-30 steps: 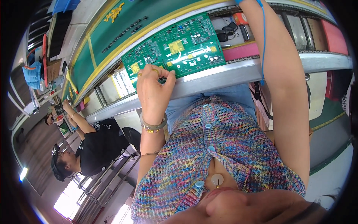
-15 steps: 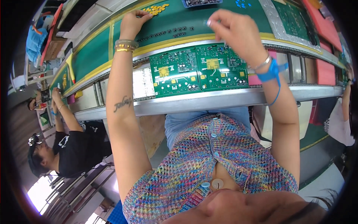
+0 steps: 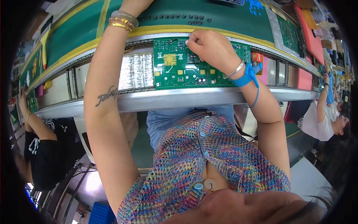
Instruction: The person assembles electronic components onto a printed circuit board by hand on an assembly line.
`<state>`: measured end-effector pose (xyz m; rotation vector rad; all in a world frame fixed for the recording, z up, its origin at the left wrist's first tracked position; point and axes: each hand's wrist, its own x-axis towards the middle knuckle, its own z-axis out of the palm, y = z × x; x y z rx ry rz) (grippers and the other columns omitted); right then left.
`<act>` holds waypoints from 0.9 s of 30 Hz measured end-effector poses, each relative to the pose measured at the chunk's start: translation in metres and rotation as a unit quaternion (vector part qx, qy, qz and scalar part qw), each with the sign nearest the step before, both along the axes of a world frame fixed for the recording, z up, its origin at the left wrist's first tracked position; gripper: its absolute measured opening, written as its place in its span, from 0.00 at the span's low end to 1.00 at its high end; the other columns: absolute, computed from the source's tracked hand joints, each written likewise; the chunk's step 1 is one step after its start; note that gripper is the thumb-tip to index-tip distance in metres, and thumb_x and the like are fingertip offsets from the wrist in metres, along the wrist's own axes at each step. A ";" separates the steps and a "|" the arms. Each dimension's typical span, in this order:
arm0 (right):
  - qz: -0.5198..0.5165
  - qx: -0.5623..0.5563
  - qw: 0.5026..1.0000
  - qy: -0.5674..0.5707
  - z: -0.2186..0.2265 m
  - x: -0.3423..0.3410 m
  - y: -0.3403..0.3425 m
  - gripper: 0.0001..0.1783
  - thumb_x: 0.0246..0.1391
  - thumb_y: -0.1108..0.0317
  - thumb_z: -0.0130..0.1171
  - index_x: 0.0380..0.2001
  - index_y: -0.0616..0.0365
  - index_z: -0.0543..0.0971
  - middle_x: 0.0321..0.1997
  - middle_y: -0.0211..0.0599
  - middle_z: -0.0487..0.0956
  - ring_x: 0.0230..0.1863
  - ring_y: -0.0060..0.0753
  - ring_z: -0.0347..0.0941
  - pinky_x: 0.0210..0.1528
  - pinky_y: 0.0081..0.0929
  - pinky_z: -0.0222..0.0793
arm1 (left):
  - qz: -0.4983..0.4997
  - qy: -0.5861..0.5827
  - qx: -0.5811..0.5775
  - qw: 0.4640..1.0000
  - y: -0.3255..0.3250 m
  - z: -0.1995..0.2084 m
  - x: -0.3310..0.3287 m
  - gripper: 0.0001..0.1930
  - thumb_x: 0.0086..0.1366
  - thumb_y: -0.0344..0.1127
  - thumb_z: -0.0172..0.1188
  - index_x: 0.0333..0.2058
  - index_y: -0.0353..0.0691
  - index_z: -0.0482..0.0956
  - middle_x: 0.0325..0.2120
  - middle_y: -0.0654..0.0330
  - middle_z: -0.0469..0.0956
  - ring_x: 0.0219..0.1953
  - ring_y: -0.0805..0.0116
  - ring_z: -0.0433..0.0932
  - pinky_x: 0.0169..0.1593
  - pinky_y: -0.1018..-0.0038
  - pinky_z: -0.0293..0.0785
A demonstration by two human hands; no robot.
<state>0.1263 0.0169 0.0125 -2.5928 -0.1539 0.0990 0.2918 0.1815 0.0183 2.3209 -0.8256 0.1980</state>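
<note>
A green circuit board [image 3: 179, 71] with yellow pads lies on the conveyor rails in front of me. My right hand [image 3: 210, 48] rests on its far edge with the fingers curled and the fingertips pressed to the board; anything between them is hidden. A blue strap with a cord [image 3: 246, 76] and a silver bangle sit on that wrist. My left forearm reaches up over the green belt [image 3: 74, 33]. Its wrist carries gold and silver bracelets [image 3: 122, 19], and the hand itself is cut off by the top edge.
A row of small dark parts [image 3: 175, 16] and blue bits [image 3: 255, 5] lie on the belt. A silvery panel [image 3: 136, 71] sits left of the board, and another green board [image 3: 289, 31] lies far right. A metal rail [image 3: 186, 98] runs along the front. Seated people work at left [image 3: 41, 149] and right [image 3: 324, 119].
My right hand came back from the belt down to the board's far edge. My left hand reached farther up and left the picture. The board now lies more to the right.
</note>
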 end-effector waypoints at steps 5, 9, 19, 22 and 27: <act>-0.023 -0.045 0.998 0.031 0.005 0.005 0.008 0.12 0.44 0.61 0.53 0.19 0.56 0.78 0.20 0.44 0.77 0.25 0.48 0.74 0.30 0.41 0.70 | -0.008 -0.032 -0.022 0.999 0.004 0.000 -0.003 0.07 0.50 0.32 0.61 0.28 0.36 0.81 0.26 0.50 0.78 0.30 0.55 0.78 0.37 0.67 0.72; -0.017 -0.073 0.997 -0.007 0.004 0.006 0.010 0.11 0.44 0.61 0.53 0.19 0.56 0.79 0.20 0.45 0.77 0.25 0.49 0.74 0.30 0.41 0.70 | -0.008 -0.042 -0.056 0.998 0.005 0.005 -0.015 0.08 0.51 0.31 0.60 0.30 0.36 0.81 0.27 0.50 0.79 0.31 0.57 0.78 0.38 0.69 0.72; -0.006 -0.109 0.994 0.002 0.013 0.014 0.011 0.13 0.42 0.58 0.55 0.21 0.57 0.80 0.22 0.46 0.77 0.27 0.49 0.75 0.33 0.39 0.71 | -0.003 0.154 -0.069 0.986 0.017 0.041 -0.073 0.07 0.51 0.31 0.61 0.30 0.36 0.82 0.23 0.52 0.79 0.27 0.64 0.78 0.34 0.72 0.72; -0.047 -0.080 0.994 -0.060 0.028 0.014 -0.023 0.14 0.48 0.56 0.58 0.25 0.57 0.79 0.17 0.38 0.76 0.21 0.32 0.73 0.27 0.28 0.68 | -0.025 0.072 -0.052 0.996 0.045 0.023 -0.100 0.09 0.52 0.36 0.64 0.28 0.36 0.77 0.24 0.64 0.75 0.28 0.75 0.71 0.34 0.78 0.67; -0.044 0.004 0.983 -0.177 0.027 0.021 -0.066 0.07 0.47 0.68 0.59 0.27 0.60 0.77 0.25 0.37 0.76 0.29 0.35 0.73 0.32 0.27 0.67 | 0.018 0.053 0.001 0.998 0.069 0.035 -0.177 0.06 0.47 0.32 0.64 0.22 0.38 0.78 0.25 0.60 0.71 0.34 0.61 0.69 0.38 0.70 0.66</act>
